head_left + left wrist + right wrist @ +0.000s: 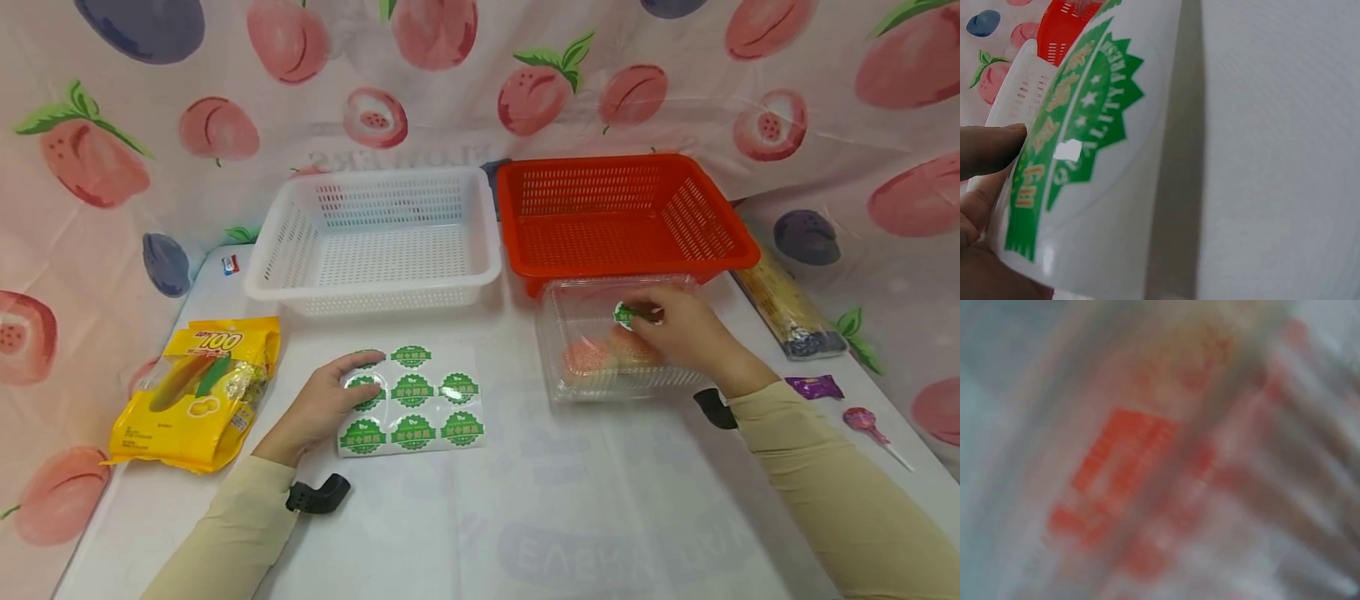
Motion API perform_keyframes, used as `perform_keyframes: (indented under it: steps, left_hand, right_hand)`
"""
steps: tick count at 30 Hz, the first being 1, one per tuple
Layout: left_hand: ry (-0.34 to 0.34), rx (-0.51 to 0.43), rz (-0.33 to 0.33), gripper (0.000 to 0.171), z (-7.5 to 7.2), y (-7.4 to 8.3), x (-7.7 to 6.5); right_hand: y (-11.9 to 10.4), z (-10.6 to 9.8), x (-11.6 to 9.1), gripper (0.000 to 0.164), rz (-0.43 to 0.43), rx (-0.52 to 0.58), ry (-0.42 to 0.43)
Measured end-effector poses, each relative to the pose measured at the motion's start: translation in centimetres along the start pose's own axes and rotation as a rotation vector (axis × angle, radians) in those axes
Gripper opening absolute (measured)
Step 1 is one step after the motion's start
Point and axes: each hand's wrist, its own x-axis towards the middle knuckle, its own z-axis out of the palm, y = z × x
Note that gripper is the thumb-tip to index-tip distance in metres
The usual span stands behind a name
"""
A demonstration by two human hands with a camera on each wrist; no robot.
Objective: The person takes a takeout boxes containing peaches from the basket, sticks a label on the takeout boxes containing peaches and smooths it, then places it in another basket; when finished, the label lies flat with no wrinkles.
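My left hand [322, 408] holds a white sheet of green round stickers [435, 408] by its left side. In the left wrist view that sheet [1110, 206] bends upward, a fingertip resting on a printed sticker [1079, 125] and part of the hand tucked under its edge. Over on the right, a clear lidded plastic box [551, 350] contains pinkish round fruits [588, 360]. Above its lid my right hand [682, 329] pinches a single green sticker [622, 315]; whether it touches the lid I cannot tell. The right wrist view is badly blurred, with orange-red printing.
Behind stand a white basket [375, 296] and a red basket [630, 268], which sits right behind the box. At left lie a yellow bag [198, 396] and a small wrapper [229, 265]. A long packet [787, 300], purple sweet [815, 387] and lollipop [860, 419] lie at right.
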Motion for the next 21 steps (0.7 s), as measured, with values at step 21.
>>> perform_keyframes:
  steps: [21]
  left_hand:
    - [0.148, 0.181, 0.065, 0.075, -0.2, 1.4, -0.4]
  right_hand:
    - [0.1, 0.2, -0.2, 0.026, -0.066, 0.106, -0.082]
